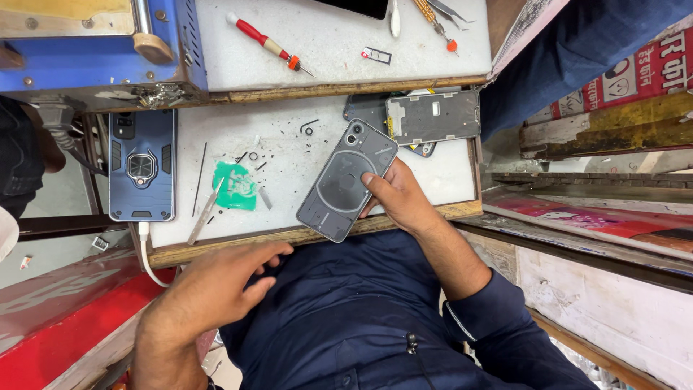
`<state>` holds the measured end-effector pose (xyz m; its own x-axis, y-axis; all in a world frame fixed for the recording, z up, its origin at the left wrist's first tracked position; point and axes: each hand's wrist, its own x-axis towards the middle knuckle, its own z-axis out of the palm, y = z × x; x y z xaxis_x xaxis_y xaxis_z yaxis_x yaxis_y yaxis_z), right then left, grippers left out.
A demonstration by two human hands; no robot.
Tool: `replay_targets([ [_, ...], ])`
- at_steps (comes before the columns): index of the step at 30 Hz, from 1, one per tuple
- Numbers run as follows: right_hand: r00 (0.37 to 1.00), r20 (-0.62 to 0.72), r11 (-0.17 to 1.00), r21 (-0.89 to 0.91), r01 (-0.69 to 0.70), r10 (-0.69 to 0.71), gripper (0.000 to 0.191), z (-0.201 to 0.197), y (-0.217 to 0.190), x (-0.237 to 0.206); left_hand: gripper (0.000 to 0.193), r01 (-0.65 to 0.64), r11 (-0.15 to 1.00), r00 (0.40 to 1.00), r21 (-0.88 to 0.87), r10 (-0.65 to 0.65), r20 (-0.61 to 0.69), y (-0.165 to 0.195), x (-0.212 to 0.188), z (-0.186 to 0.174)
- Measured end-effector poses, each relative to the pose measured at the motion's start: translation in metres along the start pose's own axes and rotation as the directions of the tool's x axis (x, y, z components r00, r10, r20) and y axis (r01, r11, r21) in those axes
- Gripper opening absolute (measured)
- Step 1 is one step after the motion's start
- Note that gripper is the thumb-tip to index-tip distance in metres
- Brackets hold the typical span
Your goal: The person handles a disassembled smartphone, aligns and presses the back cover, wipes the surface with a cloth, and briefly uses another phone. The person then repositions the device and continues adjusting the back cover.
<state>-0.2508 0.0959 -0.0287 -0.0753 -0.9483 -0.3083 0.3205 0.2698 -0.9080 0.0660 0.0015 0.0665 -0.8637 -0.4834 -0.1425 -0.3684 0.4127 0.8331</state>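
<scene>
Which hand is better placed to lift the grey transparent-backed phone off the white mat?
Probably the right hand: its fingers already grip the grey transparent-backed phone. The left hand hangs empty below the bench edge.

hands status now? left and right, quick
Left hand: open, empty, fingers loosely curled at the bench's wooden edge.
Right hand: holding the grey transparent-backed smartphone, back up.

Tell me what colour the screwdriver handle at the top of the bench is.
Red and white, seen in the head view: the screwdriver lies on the white bench.
</scene>
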Motion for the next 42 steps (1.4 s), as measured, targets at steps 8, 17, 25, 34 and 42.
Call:
replay_targets([
  [8, 1.0, -0.009, 0.999, -0.046, -0.006, 0.006, 0.038, 0.002, -0.002, 0.0, 0.021, 0.14, 0.981, 0.903, 0.133, -0.071, -0.423, 0.013, 0.043, 0.023],
  [17, 1.0, -0.011, 0.99, -0.138, 0.021, -0.023, 0.037, 0.008, -0.004, -0.002, 0.015, 0.169, 0.905, 0.945, 0.39, -0.035, -0.327, 0.007, 0.083, 0.044],
  [25, 1.0, -0.024, 0.99, -0.137, 0.014, -0.017, 0.036, 0.008, -0.004, -0.002, 0.015, 0.114, 0.935, 0.95, 0.335, -0.003, -0.314, -0.005, 0.083, 0.049],
  [34, 0.999, -0.016, 0.99, -0.138, 0.026, -0.029, 0.037, 0.009, -0.004, -0.001, 0.012, 0.028, 0.971, 0.918, 0.236, 0.069, -0.391, -0.01, 0.078, 0.045],
  [42, 0.998, -0.018, 0.987, -0.151, 0.063, -0.067, 0.036, 0.011, -0.005, -0.006, 0.011, 0.089, 0.967, 0.92, 0.239, 0.011, -0.391, -0.011, 0.084, 0.052],
])
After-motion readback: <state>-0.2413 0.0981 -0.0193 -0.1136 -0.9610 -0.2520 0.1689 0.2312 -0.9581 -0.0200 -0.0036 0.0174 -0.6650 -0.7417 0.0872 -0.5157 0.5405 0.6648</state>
